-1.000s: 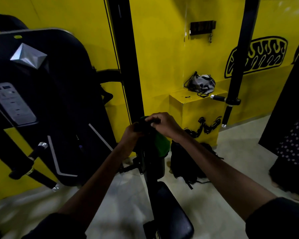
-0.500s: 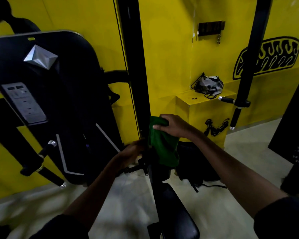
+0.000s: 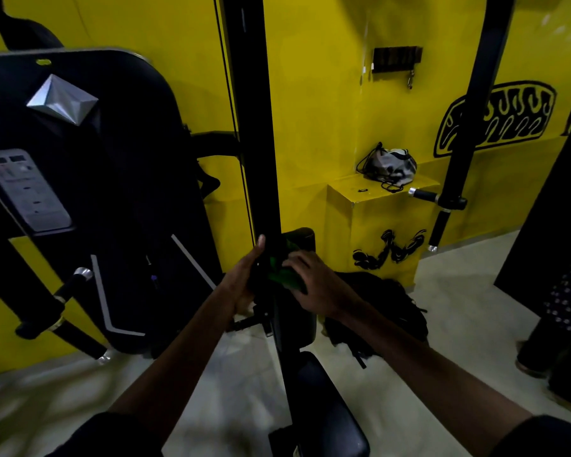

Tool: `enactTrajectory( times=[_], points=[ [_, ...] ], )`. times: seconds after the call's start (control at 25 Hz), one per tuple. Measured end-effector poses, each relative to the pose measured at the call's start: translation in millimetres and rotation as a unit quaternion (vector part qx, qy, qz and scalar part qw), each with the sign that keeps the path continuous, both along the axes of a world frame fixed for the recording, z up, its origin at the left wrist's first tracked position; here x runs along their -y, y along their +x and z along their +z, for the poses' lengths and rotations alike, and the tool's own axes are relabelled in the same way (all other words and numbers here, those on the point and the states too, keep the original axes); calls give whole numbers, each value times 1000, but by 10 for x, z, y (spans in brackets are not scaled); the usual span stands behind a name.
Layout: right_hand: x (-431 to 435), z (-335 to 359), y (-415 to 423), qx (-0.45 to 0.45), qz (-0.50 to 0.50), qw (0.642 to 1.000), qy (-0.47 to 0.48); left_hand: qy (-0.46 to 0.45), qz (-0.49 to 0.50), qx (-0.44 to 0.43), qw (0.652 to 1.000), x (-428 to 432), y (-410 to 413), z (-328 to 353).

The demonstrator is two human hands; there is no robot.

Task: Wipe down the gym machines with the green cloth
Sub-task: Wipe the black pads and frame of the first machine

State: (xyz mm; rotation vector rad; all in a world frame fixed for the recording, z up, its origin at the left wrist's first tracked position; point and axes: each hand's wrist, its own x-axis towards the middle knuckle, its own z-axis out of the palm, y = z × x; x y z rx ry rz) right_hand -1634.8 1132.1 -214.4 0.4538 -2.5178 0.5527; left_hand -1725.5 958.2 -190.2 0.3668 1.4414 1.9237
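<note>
Head view: I'm looking down at a black upright post (image 3: 261,127) of the gym machine, with both bare hands meeting on it at about mid-frame. The right hand (image 3: 314,285) is gripping the green cloth (image 3: 284,275), fingers curling over it and pressing it against the right side of the post. The cloth is bunching between the two hands, and only a small patch is showing. The left hand (image 3: 241,285) is lying against the post's left side, thumb pointing straight up along it. Its fingers are hiding behind the post, so I cannot tell if they are wrapping round. A dark pad (image 3: 300,239) is sitting just behind the cloth, and the black seat (image 3: 327,407) is running below, toward me. I'm seeing the big black weight-stack cover (image 3: 112,192) on the left. A yellow ledge (image 3: 376,209) on the right is carrying a grey-white bag (image 3: 389,166). A black backpack (image 3: 386,301) is lying on the floor beside the ledge.
</note>
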Motion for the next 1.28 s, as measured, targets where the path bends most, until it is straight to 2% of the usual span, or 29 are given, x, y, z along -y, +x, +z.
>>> enactTrajectory(
  times=[0.12,0.28,0.36,0.48,0.6,0.76,0.92,1.0,1.12,1.28],
  points=[
    [89,-146,66,11,27,999,-19,-15,-3,-21,1000,-18,-78,-30],
    [-29,-167,63,20,-30,980,-195,-52,41,-60,996,-88,-24,-63],
    [-165,-199,4,85,-75,968,-223,-61,30,-82,994,-153,1,-161],
    [-308,-295,11,229,-30,938,-258,-78,16,-105,991,-275,38,-323],
    [-449,-458,-13,223,-43,933,-281,-129,74,-145,978,-499,32,-450],
    [-629,-393,-296,130,-211,931,-269,-167,222,-205,939,-604,-102,-606],
    [-905,-60,-805,43,-318,931,-174,-182,225,-260,921,-505,-451,-631],
    [-904,102,-1078,17,-334,939,-84,-194,201,-286,917,-501,-660,-659],
    [-664,60,-1408,52,-304,951,30,-215,165,-331,904,-516,-931,-794],
    [-496,-155,-1400,24,-265,963,35,-166,134,-320,923,-468,-1023,-835]
  ],
)
